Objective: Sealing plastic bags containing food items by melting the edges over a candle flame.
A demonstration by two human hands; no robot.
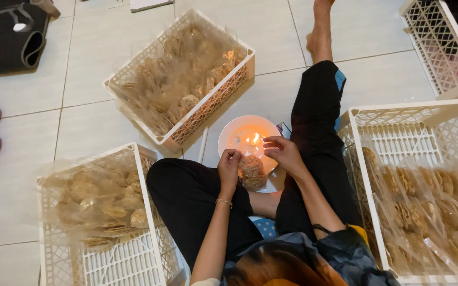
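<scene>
Clearly both hands, left hand [229, 165] and right hand [283, 152], pinch cracker bag [252, 171]; flame [254, 139] blurred.

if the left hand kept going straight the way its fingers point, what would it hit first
Probably the white plate holding the small flame: the left hand points up-frame, pinching the packet of crackers just short of its rim. Depth is unclear.

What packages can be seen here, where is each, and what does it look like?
Held bag: small clear plastic packet of round brown crackers, between the left hand and right hand, by a lit flame on a white plate.
Top crate: cream lattice, heaped with clear cracker bags.
Left crate: the same, part full.
Right crate: rows of bagged crackers.
No labels, signs or screens show.
</scene>
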